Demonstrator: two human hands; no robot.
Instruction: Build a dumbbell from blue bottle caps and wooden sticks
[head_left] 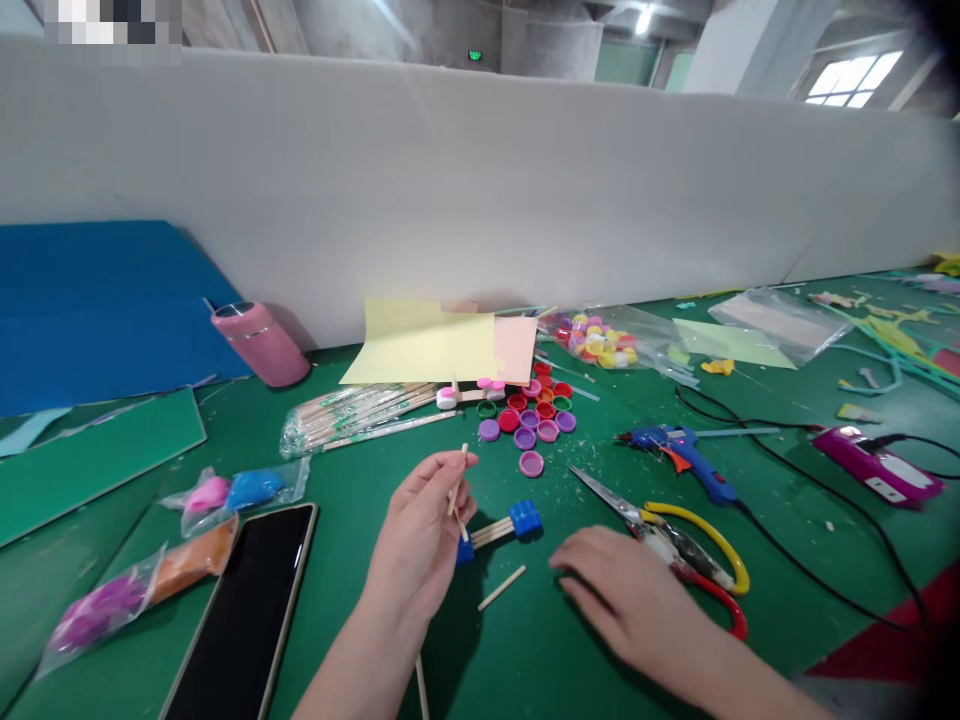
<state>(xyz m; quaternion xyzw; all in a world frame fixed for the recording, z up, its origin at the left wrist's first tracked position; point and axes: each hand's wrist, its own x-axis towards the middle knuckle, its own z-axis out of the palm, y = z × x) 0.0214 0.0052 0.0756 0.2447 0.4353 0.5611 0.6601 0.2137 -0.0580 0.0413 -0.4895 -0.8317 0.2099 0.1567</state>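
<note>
The left hand (424,525) is pinching short wooden sticks (464,453) above a blue-ended stick piece (526,518); the right hand (626,595), loosely curled, is showing nothing gripped beside the scissors (611,495). Clear bags (649,328) are containing coloured caps, long sticks and clay. The green counter (352,600) is fronting a white partition (480,190); a window (855,80) is glowing beyond.

Craft workshop with bare concrete walls and a ceiling light; on the green counter (345,500) lie a glue gun (694,462), scissors (637,515), bottle caps (525,438) and colored paper (431,345).
</note>
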